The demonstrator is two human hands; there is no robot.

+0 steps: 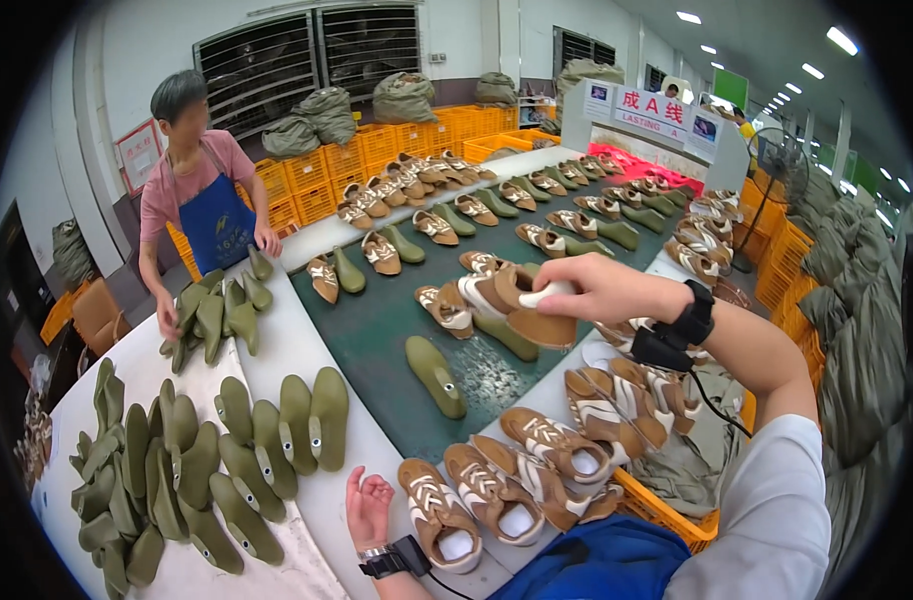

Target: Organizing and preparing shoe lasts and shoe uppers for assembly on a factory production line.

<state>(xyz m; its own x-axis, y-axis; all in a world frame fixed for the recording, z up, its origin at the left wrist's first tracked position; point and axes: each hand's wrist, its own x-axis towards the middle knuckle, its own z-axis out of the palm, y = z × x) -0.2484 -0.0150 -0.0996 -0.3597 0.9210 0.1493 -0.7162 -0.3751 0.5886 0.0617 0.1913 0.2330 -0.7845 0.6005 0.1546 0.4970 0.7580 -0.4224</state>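
My right hand (602,287) grips a brown-and-white sneaker (492,298) by its heel end, up over the green belt (352,315). Beneath it, another brown sneaker (444,312) and a partly covered olive shoe last (507,337) lie on the belt. Closer to me lies a single olive last (435,376). My left hand (370,508) holds nothing; its fingers are loosely curled and apart, at the front edge beside a row of sneakers. The nearest of these is a laced sneaker (439,510) with white stuffing in its opening.
Many olive lasts (187,480) crowd the white table at left. Across it, a co-worker in a blue apron (217,225) handles more lasts. Pairs of sneaker and last stand along the belt. Orange crates (307,170) line the wall; another crate (667,510) sits below my right arm.
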